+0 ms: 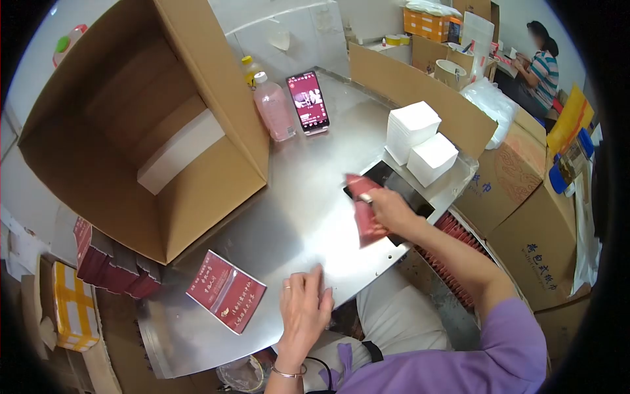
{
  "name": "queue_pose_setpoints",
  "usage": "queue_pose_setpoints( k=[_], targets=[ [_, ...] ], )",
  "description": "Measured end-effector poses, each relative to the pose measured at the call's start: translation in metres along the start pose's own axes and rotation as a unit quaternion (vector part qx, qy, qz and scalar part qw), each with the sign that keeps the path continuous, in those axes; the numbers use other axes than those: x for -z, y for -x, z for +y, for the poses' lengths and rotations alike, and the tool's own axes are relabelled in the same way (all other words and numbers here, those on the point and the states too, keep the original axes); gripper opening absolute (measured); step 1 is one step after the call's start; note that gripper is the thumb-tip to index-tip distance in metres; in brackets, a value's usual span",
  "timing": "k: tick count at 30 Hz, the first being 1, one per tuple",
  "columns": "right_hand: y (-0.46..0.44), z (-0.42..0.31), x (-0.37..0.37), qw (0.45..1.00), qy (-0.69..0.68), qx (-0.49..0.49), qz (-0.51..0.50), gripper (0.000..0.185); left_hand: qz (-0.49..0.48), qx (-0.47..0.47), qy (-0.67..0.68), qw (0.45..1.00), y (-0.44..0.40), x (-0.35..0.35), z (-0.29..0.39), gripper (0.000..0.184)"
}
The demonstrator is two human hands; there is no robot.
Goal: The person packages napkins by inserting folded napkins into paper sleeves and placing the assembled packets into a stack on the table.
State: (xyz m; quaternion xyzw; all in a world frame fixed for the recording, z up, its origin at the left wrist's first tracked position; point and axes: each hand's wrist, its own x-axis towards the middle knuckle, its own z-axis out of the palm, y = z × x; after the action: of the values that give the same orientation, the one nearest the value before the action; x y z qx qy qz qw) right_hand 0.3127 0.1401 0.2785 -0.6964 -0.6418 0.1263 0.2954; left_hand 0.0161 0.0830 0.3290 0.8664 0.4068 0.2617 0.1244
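My right hand [392, 211] grips a red paper packet [365, 222], somewhat smeared by motion, above a black glossy panel [412, 196] at the table's right edge. My left hand [303, 307] rests at the front edge of the metal table with fingers apart and nothing in it. To its left, a flat red packet [223, 279] with white printed writing lies on the metal, untouched. Just beyond the panel stand a tall white stack [410, 131] and a shorter white stack [432, 161], apparently folded tissues.
A large open cardboard box [216, 154] stands on the left, with piled red packets [115, 269] beside it. A pink bottle [274, 111] and a propped phone [308, 104] stand at the back. Cartons [538, 230] line the right; a person [541, 69] sits beyond.
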Motion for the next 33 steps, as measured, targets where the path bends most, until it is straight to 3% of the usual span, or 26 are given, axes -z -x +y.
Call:
queue_pose_setpoints(
  k=[1,2,3,4,5,7,9,11,13,16,20,22,23,24,25,26,27,28,29,31,32,33],
  targets=[
    [-0.002,0.004,0.008,0.994,0.086,-0.048,-0.038,0.013,-0.008,0.003,0.003,1.0,0.002,-0.002,0.0,0.048],
    [0.002,0.003,0.016,0.984,0.137,-0.041,-0.108,0.014,-0.004,-0.025,0.045,0.999,0.002,-0.004,0.001,0.036],
    [0.013,0.001,0.021,0.978,0.172,-0.025,-0.111,0.013,0.006,-0.056,0.085,0.995,0.0,-0.005,0.0,0.024],
    [0.021,-0.004,0.028,0.971,0.21,-0.007,-0.11,0.014,0.035,-0.023,0.11,0.993,0.003,0.001,-0.005,0.016],
    [0.026,-0.012,0.04,0.973,0.207,-0.01,-0.1,0.014,0.095,-0.001,0.056,0.994,0.008,0.01,-0.016,0.017],
    [0.039,-0.015,0.07,0.952,0.159,0.147,0.214,0.015,0.184,0.084,-0.001,0.979,0.021,0.037,-0.04,0.021],
    [0.033,-0.023,0.107,0.89,0.291,0.145,0.321,0.017,0.215,0.173,-0.126,0.953,0.029,0.06,-0.058,0.024],
    [0.024,0.022,0.106,0.901,0.333,0.06,0.27,0.016,0.223,0.214,-0.172,0.935,0.034,0.07,-0.074,0.024],
    [0.013,0.046,0.101,0.911,0.296,0.038,0.284,0.018,0.048,0.236,-0.253,0.937,0.038,0.063,-0.093,0.018],
    [0.013,0.048,0.104,0.923,0.264,0.015,0.279,0.025,0.028,0.195,-0.217,0.956,0.043,0.069,-0.094,0.01],
    [0.017,0.049,0.111,0.934,0.216,0.017,0.283,0.016,0.131,0.094,-0.138,0.977,0.021,0.056,-0.054,0.017],
    [0.02,0.047,0.111,0.937,0.2,0.027,0.283,0.018,0.032,0.032,-0.059,0.997,-0.003,0.026,-0.016,0.026],
    [0.026,0.044,0.106,0.929,0.195,0.053,0.31,0.024,0.016,0.0,0.05,0.999,-0.007,-0.002,-0.01,0.031],
    [0.022,0.035,0.094,0.919,0.18,0.089,0.339,0.032,-0.011,-0.115,0.066,0.991,-0.016,-0.035,0.008,0.033],
    [0.029,0.026,0.07,0.934,0.151,0.139,0.292,0.039,-0.016,-0.121,0.103,0.987,-0.02,-0.046,0.017,0.037],
    [0.046,-0.015,0.054,0.921,0.14,0.259,0.253,0.04,-0.002,-0.112,0.111,0.988,-0.024,-0.041,0.02,0.041],
    [0.072,-0.047,0.043,0.923,0.166,0.327,0.112,0.041,0.009,-0.104,0.119,0.987,-0.027,-0.034,0.023,0.046],
    [0.099,-0.065,0.011,0.93,0.075,0.359,-0.01,0.038,-0.015,-0.06,0.12,0.991,-0.024,-0.026,0.015,0.057],
    [0.122,-0.09,0.013,0.883,0.078,0.462,0.04,0.036,-0.058,-0.081,0.051,0.994,-0.017,-0.02,-0.004,0.069],
    [0.096,-0.087,-0.006,0.904,0.116,0.398,0.101,0.035,-0.022,-0.011,-0.004,1.0,-0.016,-0.023,0.004,0.077],
    [0.076,-0.084,0.001,0.947,0.146,0.283,-0.033,0.03,-0.024,-0.01,-0.063,0.998,-0.021,-0.026,0.015,0.083],
    [0.05,-0.078,-0.01,0.948,0.203,0.23,-0.085,0.024,-0.018,-0.004,-0.065,0.998,-0.027,-0.029,0.027,0.081]
  ],
)
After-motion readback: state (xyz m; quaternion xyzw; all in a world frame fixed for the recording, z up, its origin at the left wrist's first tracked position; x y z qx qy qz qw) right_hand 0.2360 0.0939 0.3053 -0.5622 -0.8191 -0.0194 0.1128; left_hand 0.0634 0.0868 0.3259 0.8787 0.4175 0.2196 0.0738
